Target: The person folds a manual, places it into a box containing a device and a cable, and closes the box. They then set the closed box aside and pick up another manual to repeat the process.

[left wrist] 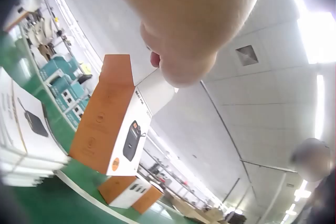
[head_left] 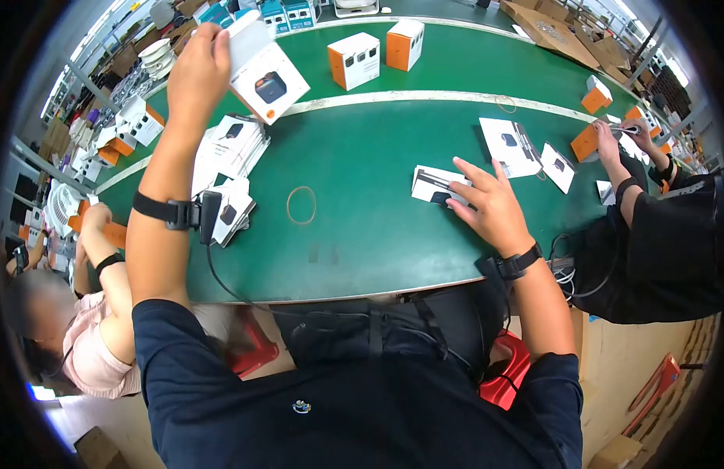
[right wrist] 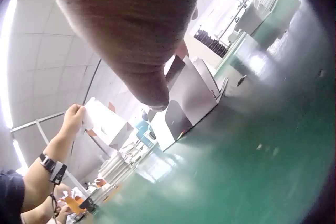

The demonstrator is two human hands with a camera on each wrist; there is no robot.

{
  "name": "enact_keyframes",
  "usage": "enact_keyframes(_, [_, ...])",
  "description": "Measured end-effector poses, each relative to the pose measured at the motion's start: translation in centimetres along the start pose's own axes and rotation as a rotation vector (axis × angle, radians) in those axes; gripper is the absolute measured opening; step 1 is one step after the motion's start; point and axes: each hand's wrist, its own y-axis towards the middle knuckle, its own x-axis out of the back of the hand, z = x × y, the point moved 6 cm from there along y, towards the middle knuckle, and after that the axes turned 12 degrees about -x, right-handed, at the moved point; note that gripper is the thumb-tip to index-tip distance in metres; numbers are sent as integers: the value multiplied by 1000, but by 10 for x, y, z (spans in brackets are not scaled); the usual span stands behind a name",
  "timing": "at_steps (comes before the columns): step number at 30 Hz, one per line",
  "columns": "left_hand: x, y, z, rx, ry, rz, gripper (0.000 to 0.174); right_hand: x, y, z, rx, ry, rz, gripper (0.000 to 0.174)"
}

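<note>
A: What's over the green counter (head_left: 338,262)?
B: A white-and-orange box (head_left: 270,87), raised on the left side, its flap pinched in the left hand (head_left: 198,74).
A: And the right hand (head_left: 493,209)?
B: Fingers spread over the small pile of cards (head_left: 426,186); whether they touch, I can't tell.
A: Which step, then?
B: Picking out 1 card for the box, I'd guess. That calls for fingertips closing on just 1, with the box kept steady.
</note>
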Motion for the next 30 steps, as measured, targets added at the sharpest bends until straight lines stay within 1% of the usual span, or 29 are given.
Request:
enact_keyframes(3, [7,-12,-40,-78,-144,-10,23,2,2,6,39,6,-2,29])
enact_keyframes(5, [6,-26,-68,-70,-201,59,22,3,3,10,60,22,10,23])
enact_keyframes(6, [7,-34,-82,-66,-245,76,21,2,4,9,62,23,13,23])
enact_keyframes(8, [14,-51,-103,-53,-352,92,20,4,4,17,103,175,22,20])
enact_keyframes(9, [18,-58,-115,-27,-382,114,17,6,3,20,101,174,24,20])
enact_keyframes(11, [30,-67,-140,-90,-400,42,11,11,0,24,64,332,19,14])
enact_keyframes(12, [35,-71,-150,-86,-402,44,11,12,-4,24,64,330,24,14])
enact_keyframes(14, [43,-77,-165,-20,-520,59,10,17,-9,3,-167,587,-67,10])
enact_keyframes(15, [43,-80,-172,21,-600,58,9,16,-11,-9,-183,688,-133,7])
enact_keyframes(16, [44,-84,-181,70,-664,78,9,12,-15,-24,-282,845,-168,7])
enact_keyframes(17, [44,-88,-190,118,-728,96,11,9,-19,-36,-383,1001,-204,7])
enact_keyframes(18, [38,-93,-199,157,-807,76,16,17,-19,-37,-425,1090,-214,8])
enact_keyframes(19, [36,-96,-208,123,-833,67,26,20,-19,-43,-422,1138,-255,8])
enact_keyframes(21, [30,-102,-227,146,-945,110,37,31,-13,-44,-357,1090,-268,10])
enact_keyframes(22, [31,-102,-228,148,-949,111,37,33,-14,-47,-359,1086,-268,10])
enact_keyframes(24, [44,-98,-243,-111,-781,98,43,30,-18,-59,-445,1250,-221,10])
enact_keyframes(25, [45,-101,-246,-109,-783,99,43,31,-20,-61,-446,1249,-220,10])
enact_keyframes(27, [43,-113,-246,-54,-927,191,56,29,-26,-62,-539,1376,-222,10])
enact_keyframes(28, [42,-115,-240,-53,-923,190,56,31,-27,-58,-536,1378,-220,10])
enact_keyframes(30, [67,-120,-215,-208,-799,-106,51,37,-35,-39,-536,1352,-228,9])
